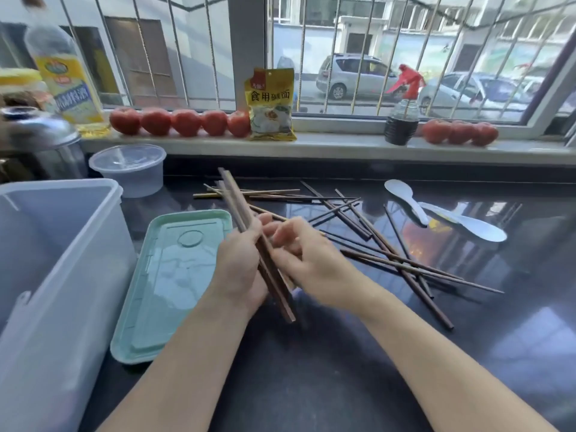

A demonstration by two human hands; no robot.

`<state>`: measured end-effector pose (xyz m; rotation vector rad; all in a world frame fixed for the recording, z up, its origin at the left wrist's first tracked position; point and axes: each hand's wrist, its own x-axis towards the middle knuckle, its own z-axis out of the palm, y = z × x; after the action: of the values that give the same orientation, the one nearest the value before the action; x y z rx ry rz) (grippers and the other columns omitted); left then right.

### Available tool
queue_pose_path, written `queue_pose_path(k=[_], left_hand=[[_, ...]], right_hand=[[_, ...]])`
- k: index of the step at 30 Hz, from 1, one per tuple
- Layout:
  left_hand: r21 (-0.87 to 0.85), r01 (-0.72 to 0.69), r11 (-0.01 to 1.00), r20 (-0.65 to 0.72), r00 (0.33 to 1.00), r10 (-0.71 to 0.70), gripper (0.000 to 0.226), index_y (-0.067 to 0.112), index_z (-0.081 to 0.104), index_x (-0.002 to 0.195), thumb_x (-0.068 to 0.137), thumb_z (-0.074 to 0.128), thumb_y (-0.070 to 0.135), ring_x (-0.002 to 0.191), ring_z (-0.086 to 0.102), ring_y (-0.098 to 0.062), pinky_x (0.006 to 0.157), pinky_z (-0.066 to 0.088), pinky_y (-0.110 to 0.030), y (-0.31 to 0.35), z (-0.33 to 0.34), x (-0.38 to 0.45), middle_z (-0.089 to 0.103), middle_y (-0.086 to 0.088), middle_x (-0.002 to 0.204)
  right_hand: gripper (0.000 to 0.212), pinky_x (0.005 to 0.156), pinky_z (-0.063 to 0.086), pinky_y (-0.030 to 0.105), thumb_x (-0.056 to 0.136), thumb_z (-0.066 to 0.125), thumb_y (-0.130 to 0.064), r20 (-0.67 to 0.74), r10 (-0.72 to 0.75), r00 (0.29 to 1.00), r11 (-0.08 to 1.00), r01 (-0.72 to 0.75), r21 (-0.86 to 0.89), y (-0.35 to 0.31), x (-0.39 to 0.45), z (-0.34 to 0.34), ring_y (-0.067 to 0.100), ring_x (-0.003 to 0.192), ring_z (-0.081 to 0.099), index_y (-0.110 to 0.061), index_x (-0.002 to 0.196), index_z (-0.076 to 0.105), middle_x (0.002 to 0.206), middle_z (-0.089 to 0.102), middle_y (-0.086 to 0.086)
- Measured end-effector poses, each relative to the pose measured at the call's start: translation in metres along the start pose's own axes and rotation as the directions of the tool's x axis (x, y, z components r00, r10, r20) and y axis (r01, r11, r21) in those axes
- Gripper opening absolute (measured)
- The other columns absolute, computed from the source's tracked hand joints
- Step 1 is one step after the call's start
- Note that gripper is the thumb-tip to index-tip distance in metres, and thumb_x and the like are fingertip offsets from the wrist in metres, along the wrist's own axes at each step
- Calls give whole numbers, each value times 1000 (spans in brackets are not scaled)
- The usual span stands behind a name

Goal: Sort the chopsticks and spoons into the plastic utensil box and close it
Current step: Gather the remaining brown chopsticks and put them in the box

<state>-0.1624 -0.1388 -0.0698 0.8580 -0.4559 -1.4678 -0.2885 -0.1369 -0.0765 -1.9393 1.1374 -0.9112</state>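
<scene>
At far left a translucent white plastic utensil box stands open on the dark glossy countertop, with a mint-green rectangular plastic lid lying flat just beside it. The left hand grips a bundle of dark brown wooden chopsticks, and the right hand touches the bundle with curled fingers. Further right, loose dark wooden chopsticks lie scattered and crossed, and two pale blue plastic spoons rest overlapping.
</scene>
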Motion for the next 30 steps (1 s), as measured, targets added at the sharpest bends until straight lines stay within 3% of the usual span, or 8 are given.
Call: queue_pose_path(k=[2,4,10,13,18,23,26,30], left_hand=[[-44,-153,987,-162,976,144,17,9,54,101,109,41,16,55,62,-20,61,61,-41,8,-2,4,53,-3,68],[-127,-191,973,-303,942,145,13,9,52,105,109,41,15,45,56,-15,56,61,-36,15,-8,11,48,-3,67],[-246,-91,965,-347,938,0,14,8,55,104,106,42,13,41,42,-13,47,47,-25,22,-16,10,44,-1,64],[-249,-83,965,-354,935,-11,15,8,55,103,107,41,13,40,41,-13,46,45,-24,24,-18,12,44,-1,63],[-289,-34,957,-337,939,-69,16,9,56,98,107,43,13,38,41,-12,44,44,-22,24,-18,10,44,-2,63],[-291,-54,955,-337,940,-50,16,9,55,100,107,42,14,39,43,-12,44,46,-24,26,-16,9,47,0,61],[-290,-67,955,-342,939,-38,15,8,56,103,107,43,14,39,43,-12,43,45,-23,28,-17,11,47,-1,60],[-278,-56,959,-349,936,-47,16,8,57,104,107,43,15,40,44,-12,45,47,-24,28,-17,8,48,-1,60]], right_hand=[[15,72,51,36,99,55,-41,-134,102,986,991,-112,-72,7,26,-5,20,80,65,-29,108,53,91,71,2],[31,84,45,37,101,42,-50,-238,198,951,891,-276,-361,15,55,-9,31,99,62,-27,117,57,104,69,10],[60,82,45,41,97,36,-58,-355,402,844,530,-531,-662,4,105,1,35,109,59,-12,122,63,121,64,15],[42,73,46,37,95,49,-45,-317,479,818,445,-538,-716,-2,110,9,32,96,60,-13,115,65,111,64,11],[36,79,48,37,88,59,-8,-349,461,816,469,-557,-685,1,92,1,36,116,59,-8,124,59,128,61,17],[27,74,42,39,93,49,-2,-466,219,857,615,-492,-616,-3,79,-12,38,107,60,-6,119,44,116,60,19],[21,85,46,36,96,49,-7,-353,88,931,546,-342,-765,-2,75,0,33,107,58,-7,116,54,116,56,14],[25,94,44,40,96,49,-15,-206,171,963,420,-261,-869,19,78,18,33,115,47,-11,117,60,123,53,14]])
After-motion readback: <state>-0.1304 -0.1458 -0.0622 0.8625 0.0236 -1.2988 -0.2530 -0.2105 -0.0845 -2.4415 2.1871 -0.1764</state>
